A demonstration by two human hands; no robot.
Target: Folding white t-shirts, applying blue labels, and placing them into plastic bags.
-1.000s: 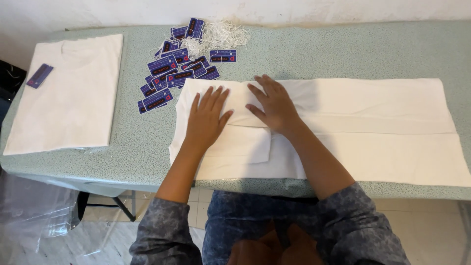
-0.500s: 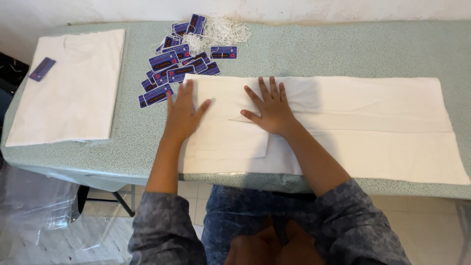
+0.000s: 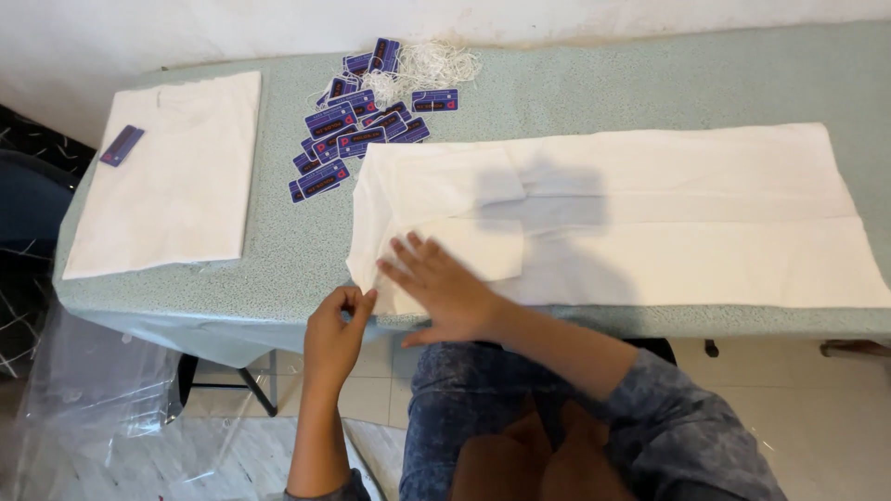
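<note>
Fingers of the left hand [image 3: 336,336] pinch the near-left corner of the white shirt [image 3: 650,223], thumb and forefinger closed on the cloth at the table [image 3: 575,88] edge. Fingers of the right hand [image 3: 444,289] lie spread and flat on the shirt's near-left part, just at 2 o'clock from the left hand. From both hands the shirt stretches away toward 2 and 3 o'clock, folded long and narrow, lying across the table's right half with a sleeve flap turned in near the right fingertips. At 11 o'clock from the hands sits a heap of blue tags [image 3: 357,130] with white strings [image 3: 427,63] behind it. Farther left, at 10 o'clock, lies a folded white shirt [image 3: 172,181] bearing one tag [image 3: 122,146].
</note>
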